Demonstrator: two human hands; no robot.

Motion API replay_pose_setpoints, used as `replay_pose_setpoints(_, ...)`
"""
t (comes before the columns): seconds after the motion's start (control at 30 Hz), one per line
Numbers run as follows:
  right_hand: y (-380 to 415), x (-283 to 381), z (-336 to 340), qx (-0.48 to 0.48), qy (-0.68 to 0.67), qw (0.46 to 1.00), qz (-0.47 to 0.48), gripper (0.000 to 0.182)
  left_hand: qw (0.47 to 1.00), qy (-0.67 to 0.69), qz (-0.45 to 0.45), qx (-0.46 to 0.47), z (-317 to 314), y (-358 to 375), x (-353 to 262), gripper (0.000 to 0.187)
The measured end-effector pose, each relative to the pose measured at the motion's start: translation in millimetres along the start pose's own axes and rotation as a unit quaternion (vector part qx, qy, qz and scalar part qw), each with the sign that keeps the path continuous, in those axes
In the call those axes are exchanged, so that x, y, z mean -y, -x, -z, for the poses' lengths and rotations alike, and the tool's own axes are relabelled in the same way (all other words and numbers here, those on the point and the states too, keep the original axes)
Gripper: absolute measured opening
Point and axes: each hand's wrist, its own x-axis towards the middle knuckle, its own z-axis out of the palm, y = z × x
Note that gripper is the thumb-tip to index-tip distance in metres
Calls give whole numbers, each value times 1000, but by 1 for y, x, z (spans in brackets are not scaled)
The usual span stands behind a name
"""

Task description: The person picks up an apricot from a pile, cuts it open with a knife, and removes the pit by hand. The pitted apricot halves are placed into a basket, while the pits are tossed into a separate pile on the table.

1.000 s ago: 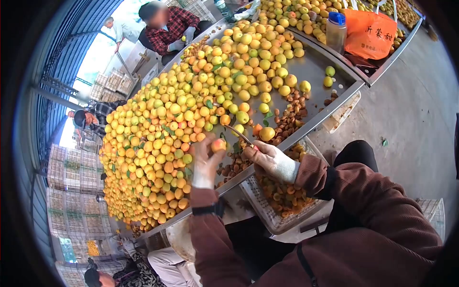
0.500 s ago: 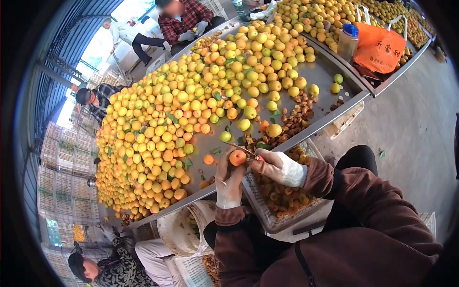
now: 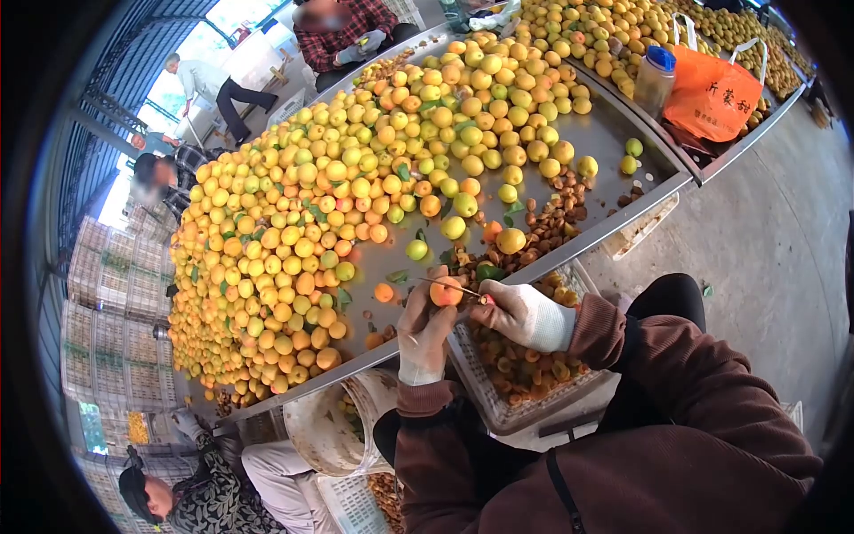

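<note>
My left hand (image 3: 422,334), in a pale glove, grips an orange apricot (image 3: 446,291) between thumb and fingers. In my right hand (image 3: 520,314), also gloved, is a small knife (image 3: 461,287) with a reddish handle. The thin blade lies across the apricot. Both hands are above the near edge of the metal table (image 3: 391,260), which bears a large heap of yellow-orange apricots (image 3: 294,222). Brown pits (image 3: 556,214) lie in a pile just beyond my right hand. Beneath my hands, a white crate (image 3: 511,416) holds split apricots (image 3: 525,360).
A stained bucket (image 3: 325,432) and another white crate (image 3: 351,503) stand at the lower left. An orange bag (image 3: 712,93) and a blue-lidded bottle (image 3: 655,82) are at the upper right. Several people are around the table's far and left sides; stacked crates (image 3: 116,311) stand behind.
The blade now crosses the front of the apricot at a flatter angle. The view has shifted slightly, and the person in the background has moved left.
</note>
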Motion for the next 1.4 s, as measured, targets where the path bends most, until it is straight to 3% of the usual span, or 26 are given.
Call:
replay_pose_setpoints(0.03,0,-5,-4,-10,4,1000,10,21,998,-58,1,1,0,0,-4,50)
replay_pose_setpoints(0.17,2,-12,-14,-51,-46,997,34,22,998,-68,4,-1,-6,1,-3,50)
replay_pose_setpoints(0.37,-2,-6,-13,-46,-3,998,-40,27,992,-101,-69,-40,-21,-5,15,48)
replay_pose_setpoints(0.43,-5,-6,-15,-80,-3,997,-20,35,992,23,-45,-112,-34,-4,24,40)
replay_pose_setpoints(0.53,-9,-9,-19,-102,-3,995,-21,39,988,88,-17,-124,-41,-8,26,44)
replay_pose_setpoints(0.63,-14,-22,-26,-109,2,993,-54,39,993,-2,-10,-117,-33,-12,29,46)
replay_pose_setpoints(0.73,-13,-19,-22,-87,1,995,-52,40,990,23,-23,-140,-33,-14,33,50)
replay_pose_setpoints(0.77,-11,-13,-22,-107,-15,994,-5,40,990,22,-20,-141,-35,-16,34,50)
replay_pose_setpoints(0.83,-10,-20,-27,-102,11,995,-5,40,966,211,23,-144,-40,-18,34,52)
replay_pose_setpoints(0.97,-19,-32,-32,-108,32,993,-23,36,963,225,66,-130,-33,-19,33,50)
replay_pose_setpoints(1.23,-19,-39,-25,-88,25,995,-30,33,991,33,-62,-115,-20,-26,39,47)
replay_pose_setpoints(1.4,-13,-22,-20,-72,61,995,-31,34,979,169,-14,-117,-35,-16,31,43)
